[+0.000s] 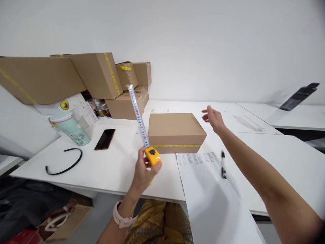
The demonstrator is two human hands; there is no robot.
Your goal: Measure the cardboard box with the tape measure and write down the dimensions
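My left hand [143, 171] is closed around a yellow tape measure [152, 156], held above the near edge of the white table [114, 169]. Its white blade [138, 117] sticks up and away, tilted left. A closed cardboard box [175, 132] with a yellow tape band lies flat just beyond the tape measure. My right hand [213, 118] reaches out over the table to the right of the box, fingers spread and holding nothing, not touching the box.
A printed sheet [203, 183] and a black pen [223, 164] lie in front of the box. At left are a black phone [105, 139], a mint cup [71, 128], a black band [64, 162] and stacked cardboard boxes [101, 74]. A second white table [291, 117] stands at right.
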